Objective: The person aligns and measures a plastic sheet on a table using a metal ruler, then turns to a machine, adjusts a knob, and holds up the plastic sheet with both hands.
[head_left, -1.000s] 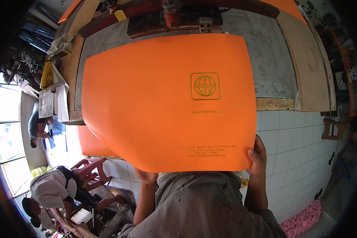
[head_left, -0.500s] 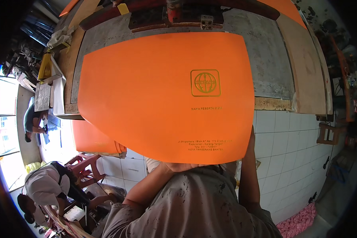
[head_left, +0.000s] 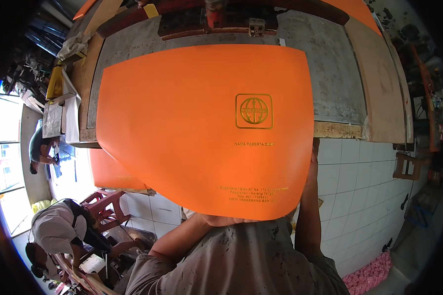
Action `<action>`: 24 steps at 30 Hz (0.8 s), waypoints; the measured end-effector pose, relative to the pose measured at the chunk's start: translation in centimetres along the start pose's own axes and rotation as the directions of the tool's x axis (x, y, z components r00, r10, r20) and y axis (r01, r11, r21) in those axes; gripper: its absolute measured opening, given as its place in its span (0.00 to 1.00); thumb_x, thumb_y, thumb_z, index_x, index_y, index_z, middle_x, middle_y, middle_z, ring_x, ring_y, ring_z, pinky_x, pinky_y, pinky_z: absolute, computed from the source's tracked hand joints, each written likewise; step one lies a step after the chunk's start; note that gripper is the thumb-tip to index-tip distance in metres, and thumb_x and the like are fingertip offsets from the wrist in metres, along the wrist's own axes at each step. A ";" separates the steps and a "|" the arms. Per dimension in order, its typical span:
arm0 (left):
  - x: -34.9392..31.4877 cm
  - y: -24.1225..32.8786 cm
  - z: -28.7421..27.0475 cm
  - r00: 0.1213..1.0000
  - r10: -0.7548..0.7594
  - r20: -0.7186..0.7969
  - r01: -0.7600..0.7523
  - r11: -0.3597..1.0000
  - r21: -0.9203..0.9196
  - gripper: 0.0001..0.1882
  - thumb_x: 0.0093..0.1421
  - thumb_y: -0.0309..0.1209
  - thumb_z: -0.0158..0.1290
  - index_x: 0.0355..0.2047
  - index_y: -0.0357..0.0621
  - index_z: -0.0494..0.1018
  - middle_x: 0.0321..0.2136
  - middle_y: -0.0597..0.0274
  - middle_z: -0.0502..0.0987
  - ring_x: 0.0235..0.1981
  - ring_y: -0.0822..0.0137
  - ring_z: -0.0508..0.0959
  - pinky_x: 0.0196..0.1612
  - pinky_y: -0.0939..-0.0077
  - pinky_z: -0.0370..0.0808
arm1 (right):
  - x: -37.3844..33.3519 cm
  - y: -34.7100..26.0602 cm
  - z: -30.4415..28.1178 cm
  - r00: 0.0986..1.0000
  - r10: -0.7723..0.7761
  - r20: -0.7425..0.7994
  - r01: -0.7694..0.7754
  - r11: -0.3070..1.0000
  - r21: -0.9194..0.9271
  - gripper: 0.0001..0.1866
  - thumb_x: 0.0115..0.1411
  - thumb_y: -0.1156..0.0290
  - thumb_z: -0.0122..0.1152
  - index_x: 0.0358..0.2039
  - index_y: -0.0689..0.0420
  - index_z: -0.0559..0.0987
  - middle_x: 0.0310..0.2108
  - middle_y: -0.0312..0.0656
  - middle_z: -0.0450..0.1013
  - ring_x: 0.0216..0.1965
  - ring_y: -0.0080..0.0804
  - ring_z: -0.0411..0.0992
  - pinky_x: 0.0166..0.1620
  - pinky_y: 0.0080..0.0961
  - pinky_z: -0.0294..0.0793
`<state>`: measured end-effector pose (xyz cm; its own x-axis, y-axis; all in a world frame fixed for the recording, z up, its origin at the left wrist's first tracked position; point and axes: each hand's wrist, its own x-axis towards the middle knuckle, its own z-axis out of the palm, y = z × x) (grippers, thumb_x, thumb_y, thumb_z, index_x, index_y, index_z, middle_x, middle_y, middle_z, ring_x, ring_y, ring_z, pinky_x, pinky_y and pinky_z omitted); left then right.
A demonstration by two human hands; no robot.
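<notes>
A large orange cover sheet (head_left: pixel 182 118) lies spread before me, its near part bowed over the front of a grey metal-topped table (head_left: pixel 330 73). Gold print marks its right half: a globe emblem in a square frame and lines of lettering below. At the sheet's near edge, my left hand (head_left: pixel 226 220) holds it, with most of the fingers hidden underneath. My right hand (head_left: pixel 315 156) is at the right edge, closed on the sheet and largely covered by it.
A dark red press frame (head_left: pixel 215 17) with a metal block crosses the table's far side. A stack of orange sheets (head_left: pixel 114 169) rests at left by a red stool (head_left: pixel 108 209). One person (head_left: pixel 59 223) bends at lower left; another (head_left: pixel 40 147) is farther back.
The orange sheet has shifted a little toward me, and its near edge now hangs lower. My left hand has moved nearer with it.
</notes>
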<state>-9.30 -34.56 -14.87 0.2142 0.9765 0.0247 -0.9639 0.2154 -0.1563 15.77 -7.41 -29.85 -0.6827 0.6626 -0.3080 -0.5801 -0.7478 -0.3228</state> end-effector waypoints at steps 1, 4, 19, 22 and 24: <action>0.5 0.0 -0.1 0.996 0.003 0.086 -0.006 0.999 0.033 0.52 0.64 0.70 0.39 0.73 0.39 0.53 0.69 0.37 0.59 0.67 0.36 0.64 0.68 0.40 0.61 | 0.0 0.0 -0.1 1.000 -0.006 -0.022 0.006 1.000 -0.006 0.21 0.78 0.56 0.40 0.55 0.58 0.74 0.49 0.39 0.75 0.50 0.29 0.76 0.55 0.29 0.77; 1.0 0.1 2.2 0.999 0.023 0.033 -0.023 0.999 0.026 0.53 0.63 0.71 0.39 0.73 0.38 0.52 0.70 0.34 0.58 0.67 0.31 0.63 0.68 0.37 0.60 | 0.2 0.2 -0.5 0.997 -0.011 -0.073 0.010 1.000 -0.010 0.20 0.78 0.56 0.42 0.51 0.58 0.75 0.48 0.39 0.76 0.48 0.29 0.77 0.51 0.28 0.80; 1.8 0.2 2.0 0.998 -0.030 -0.056 0.033 0.999 0.041 0.57 0.61 0.73 0.39 0.73 0.36 0.49 0.71 0.31 0.54 0.68 0.29 0.61 0.69 0.34 0.57 | 2.2 1.6 4.6 0.997 -0.001 -0.075 -0.012 0.985 -0.173 0.21 0.75 0.55 0.46 0.55 0.59 0.75 0.53 0.45 0.76 0.50 0.35 0.79 0.46 0.36 0.85; 2.2 -0.2 2.0 0.997 -0.008 -0.078 0.011 0.999 0.045 0.57 0.63 0.72 0.39 0.74 0.35 0.47 0.71 0.30 0.53 0.68 0.29 0.60 0.69 0.34 0.59 | 2.4 2.2 2.3 1.000 0.004 -0.025 -0.007 0.991 -0.130 0.27 0.76 0.51 0.43 0.63 0.59 0.69 0.58 0.47 0.73 0.55 0.39 0.77 0.49 0.39 0.83; 2.2 -0.2 1.6 0.998 0.018 -0.060 -0.015 0.998 0.053 0.56 0.63 0.72 0.39 0.74 0.35 0.47 0.71 0.31 0.53 0.69 0.29 0.59 0.69 0.33 0.58 | 2.5 2.3 1.2 1.000 0.005 -0.028 -0.008 0.992 -0.123 0.27 0.76 0.51 0.43 0.63 0.59 0.69 0.58 0.47 0.73 0.55 0.39 0.77 0.49 0.39 0.83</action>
<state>-8.86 -32.44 -13.21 0.2056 0.9779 -0.0376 -0.9741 0.2008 -0.1036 12.24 -7.53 -30.28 -0.6729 0.6599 -0.3343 -0.5157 -0.7425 -0.4276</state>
